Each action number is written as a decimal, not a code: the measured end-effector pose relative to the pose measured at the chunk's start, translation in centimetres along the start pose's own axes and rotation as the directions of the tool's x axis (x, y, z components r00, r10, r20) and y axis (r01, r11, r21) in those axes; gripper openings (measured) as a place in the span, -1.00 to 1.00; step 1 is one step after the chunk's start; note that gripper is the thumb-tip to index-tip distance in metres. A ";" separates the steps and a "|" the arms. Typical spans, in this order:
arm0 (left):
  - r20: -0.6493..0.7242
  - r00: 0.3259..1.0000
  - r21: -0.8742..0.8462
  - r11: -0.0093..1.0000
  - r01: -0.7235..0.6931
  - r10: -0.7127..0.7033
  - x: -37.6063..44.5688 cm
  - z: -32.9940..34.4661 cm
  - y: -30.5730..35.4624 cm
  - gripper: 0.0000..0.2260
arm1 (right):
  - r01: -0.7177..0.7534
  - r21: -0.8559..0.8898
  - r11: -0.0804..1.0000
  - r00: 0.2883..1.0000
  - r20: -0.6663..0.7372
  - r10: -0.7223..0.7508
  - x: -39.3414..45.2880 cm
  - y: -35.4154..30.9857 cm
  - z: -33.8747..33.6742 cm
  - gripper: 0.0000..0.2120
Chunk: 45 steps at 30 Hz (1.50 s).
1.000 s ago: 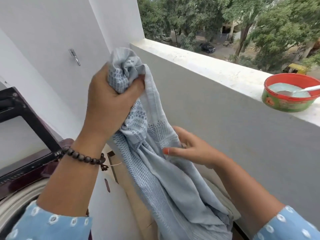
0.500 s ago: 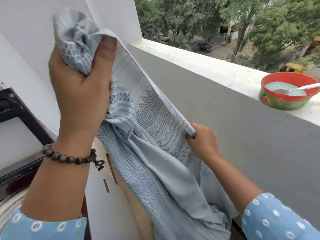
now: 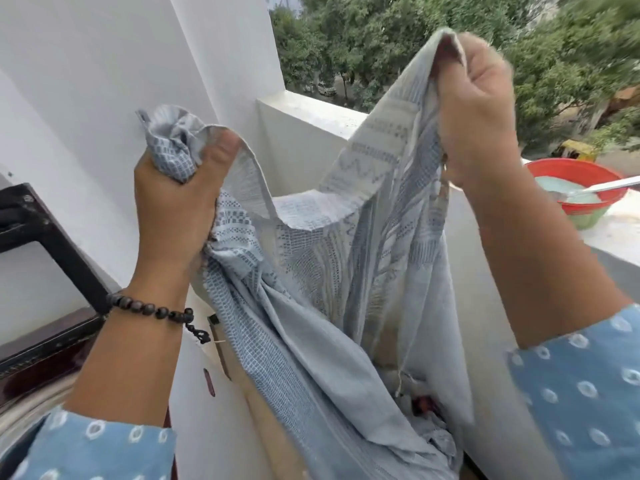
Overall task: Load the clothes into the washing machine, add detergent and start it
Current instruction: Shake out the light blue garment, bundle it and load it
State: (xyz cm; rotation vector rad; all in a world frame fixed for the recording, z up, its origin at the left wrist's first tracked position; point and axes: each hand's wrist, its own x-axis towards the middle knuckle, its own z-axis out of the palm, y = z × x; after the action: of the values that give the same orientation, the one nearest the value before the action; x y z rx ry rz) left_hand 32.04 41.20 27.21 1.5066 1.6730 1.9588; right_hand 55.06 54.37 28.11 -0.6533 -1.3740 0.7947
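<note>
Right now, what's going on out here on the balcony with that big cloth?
A person is doing laundry. Their left hand grips a bunched end of a pale blue patterned cloth, and the right hand pinches another edge up high, spreading it between them. The rest hangs toward a pile below. The washing machine sits at lower left, not yet loaded with it. A red bowl of pale powder with a spoon waits on the ledge.
</note>
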 end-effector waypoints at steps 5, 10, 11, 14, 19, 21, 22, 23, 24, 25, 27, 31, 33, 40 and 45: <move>-0.084 0.996 -0.124 0.992 0.032 -0.042 0.5 -0.8 0.6 -0.92 | -0.266 0.030 0.963 0.959 -0.092 0.268 5.6 -2.1 -1.4 -0.76; -0.065 0.953 -0.319 0.911 0.260 -0.295 -0.5 0.6 -0.2 -0.83 | -0.038 0.058 0.998 0.990 0.137 0.030 -0.8 -4.2 -0.4 -0.71; -0.036 0.939 -0.360 0.880 0.308 -0.343 -0.7 1.0 -0.4 -0.80 | -0.142 0.090 0.986 0.977 0.173 0.125 -2.5 -3.6 0.0 -0.68; 0.018 0.903 -0.452 0.802 0.390 -0.429 -1.2 2.3 -1.0 -0.72 | -0.442 0.102 0.891 0.882 0.231 0.411 -6.7 -0.1 1.3 -0.65; 0.042 0.826 -0.529 0.689 0.496 -0.562 -2.0 4.6 -2.2 -0.71 | -0.543 -0.032 0.839 0.756 0.415 0.505 -12.7 3.1 4.1 -0.71; 0.047 0.802 -0.529 0.666 0.525 -0.595 -2.2 5.0 -2.5 -0.70 | -0.449 -0.124 0.885 0.736 0.511 0.444 -13.9 4.3 4.4 -0.77; 0.040 0.798 -0.527 0.666 0.528 -0.601 -2.2 5.0 -2.6 -0.70 | -0.393 -0.176 0.902 0.704 0.573 0.419 -14.1 4.9 4.2 -0.72; 0.030 0.795 -0.540 0.660 0.523 -0.606 -2.1 4.9 -2.8 -0.72 | -0.327 -0.242 0.914 0.656 0.638 0.404 -14.2 5.4 3.7 -0.68; 0.024 0.789 -0.567 0.642 0.516 -0.614 -2.0 4.7 -2.9 -0.75 | -0.250 -0.320 0.914 0.603 0.687 0.406 -14.1 5.8 3.2 -0.69; 0.021 0.781 -0.601 0.616 0.509 -0.624 -1.9 4.5 -2.8 -0.78 | -0.168 -0.396 0.903 0.548 0.724 0.419 -14.0 6.0 2.9 -0.76; 0.002 0.760 -0.643 0.581 0.498 -0.649 -1.5 4.0 -3.0 -0.81 | -0.036 -0.477 0.878 0.469 0.768 0.436 -13.6 6.3 2.0 -0.76; -0.022 0.800 -0.663 0.608 0.437 -0.599 -1.2 3.5 -3.6 -0.74 | -0.138 -0.373 0.917 0.568 0.729 0.382 -11.9 5.6 1.3 -0.77; 0.004 0.847 -0.565 0.698 0.440 -0.531 -1.5 3.5 -3.8 -0.71 | -0.285 -0.171 0.943 0.708 0.626 0.327 -10.6 5.1 1.3 -0.79; 0.346 0.872 -0.288 0.846 0.449 -0.345 -5.4 6.2 -3.1 -0.66 | -0.214 0.086 0.973 0.870 0.469 0.150 -8.1 2.4 4.1 -0.81; 0.566 0.808 -0.317 0.862 0.396 -0.163 -6.0 6.6 -3.8 -0.42 | -0.206 -0.031 0.978 0.862 0.467 0.197 -7.9 3.0 4.8 -0.79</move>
State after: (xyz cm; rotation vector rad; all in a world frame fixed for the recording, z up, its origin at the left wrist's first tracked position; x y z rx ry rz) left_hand 38.05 42.93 19.83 1.3513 1.0764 1.4427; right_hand 49.79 49.54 21.50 -0.6183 -1.7510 1.1901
